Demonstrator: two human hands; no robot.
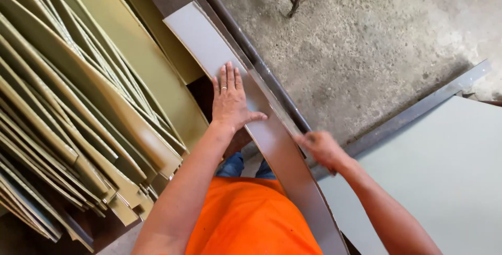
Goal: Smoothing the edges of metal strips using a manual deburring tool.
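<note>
In the head view, the left hand (pixel 229 100) lies flat on a long grey board strip (pixel 209 46). Its fingers (pixel 226 80) are spread and straight, they press on the face and do not close around anything. A ring sits on one of them. The strip runs from beyond the fingertips, up and to the left, then passes under the palm and comes down toward the orange shirt (pixel 251 218). It bends in a soft curve on the way.

The right hand (pixel 321 148) is blurred at the right edge of the strip, lower than the left hand. It seems to touch or pinch this edge, but I cannot tell if the fingers are closed.

To the left of the left hand's fingers there is a big pile of olive-green sheets (pixel 78 103), leaning and overlapping. Just right of the fingertips a dark metal rail (pixel 272 85) runs along the strip. Further right is the rough concrete floor (pixel 366 40), and beside the right hand a wide pale grey panel (pixel 434 182).

I judge the strip to be thin, light and quite flexible, because it curves under its own length. It probably sags or whips if held at one end. The face looks smooth, so flat palms can slip; holding both long edges, hands well apart, seems safer.
</note>
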